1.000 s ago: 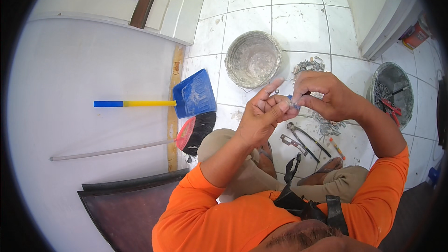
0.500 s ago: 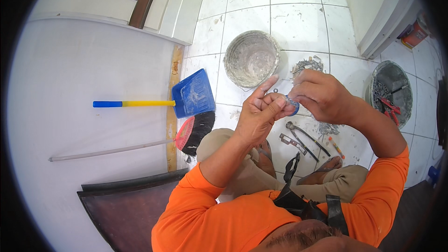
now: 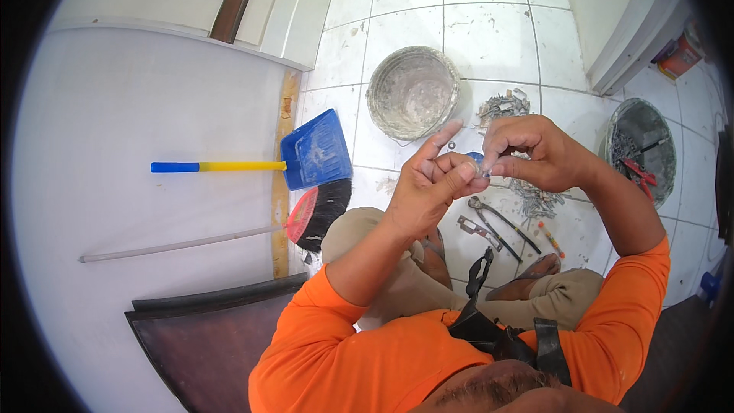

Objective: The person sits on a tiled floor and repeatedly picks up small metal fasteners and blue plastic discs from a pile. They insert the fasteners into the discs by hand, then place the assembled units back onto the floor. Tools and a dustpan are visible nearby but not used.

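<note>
I see a small blue thing (image 3: 474, 157) between the two hands, raised over the white tiled floor (image 3: 492, 38). The left hand (image 3: 430, 187) has its grip closed on it, thumb against the curled fingers, forefinger stretched out. The thumb and forefinger of the right hand (image 3: 540, 154) lie close together at its edge; I cannot tell whether that grip is closed on anything. Grey scraps (image 3: 501, 105) lie on the floor just beyond the right hand, and more lie beneath it. Nearer the feet I make out a pair of pincers (image 3: 489, 218), a flat metal plate (image 3: 477, 231) beside them and an orange stick-like piece (image 3: 550, 239). A crusted bucket (image 3: 376, 99) stands beyond the left hand; a blue dustpan (image 3: 315, 149) touches a black-bristled broom (image 3: 330, 214) on the left.
</note>
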`<action>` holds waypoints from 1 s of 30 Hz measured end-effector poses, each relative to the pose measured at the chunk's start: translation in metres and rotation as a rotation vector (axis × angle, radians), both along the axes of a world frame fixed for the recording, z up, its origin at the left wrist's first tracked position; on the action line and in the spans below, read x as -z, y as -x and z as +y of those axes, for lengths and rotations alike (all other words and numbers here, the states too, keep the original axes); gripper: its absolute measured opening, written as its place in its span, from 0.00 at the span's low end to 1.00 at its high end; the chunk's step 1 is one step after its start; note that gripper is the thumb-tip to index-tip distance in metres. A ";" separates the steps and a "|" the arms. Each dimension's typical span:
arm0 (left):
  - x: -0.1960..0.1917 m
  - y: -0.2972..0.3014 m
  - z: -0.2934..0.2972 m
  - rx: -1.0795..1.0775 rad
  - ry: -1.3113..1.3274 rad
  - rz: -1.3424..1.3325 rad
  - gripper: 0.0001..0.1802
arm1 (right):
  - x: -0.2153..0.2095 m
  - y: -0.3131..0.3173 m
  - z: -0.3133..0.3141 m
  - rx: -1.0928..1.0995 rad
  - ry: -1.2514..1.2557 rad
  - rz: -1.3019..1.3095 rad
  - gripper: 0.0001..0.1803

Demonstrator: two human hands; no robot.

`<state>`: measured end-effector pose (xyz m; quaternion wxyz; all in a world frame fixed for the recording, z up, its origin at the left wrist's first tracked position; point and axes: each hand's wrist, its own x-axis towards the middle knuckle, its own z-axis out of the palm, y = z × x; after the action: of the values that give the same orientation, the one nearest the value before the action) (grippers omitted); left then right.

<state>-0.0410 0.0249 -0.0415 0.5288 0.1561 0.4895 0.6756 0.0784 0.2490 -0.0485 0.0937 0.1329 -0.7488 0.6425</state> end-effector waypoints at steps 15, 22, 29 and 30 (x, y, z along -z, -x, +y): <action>0.004 0.003 0.004 -0.073 -0.051 -0.042 0.39 | 0.000 0.000 -0.016 0.271 -0.291 0.219 0.07; 0.006 -0.001 0.006 -0.139 0.011 0.369 0.38 | 0.005 0.001 -0.025 0.365 -0.348 0.273 0.07; 0.005 -0.001 0.006 -0.171 0.010 0.247 0.38 | 0.006 0.003 -0.024 0.343 -0.306 0.248 0.08; 0.005 -0.001 0.007 -0.173 0.014 0.248 0.38 | 0.006 0.003 -0.024 0.338 -0.307 0.250 0.08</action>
<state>-0.0399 0.0315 -0.0464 0.4053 0.1917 0.5673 0.6907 0.0756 0.2252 -0.0548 0.2701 0.0971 -0.8318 0.4750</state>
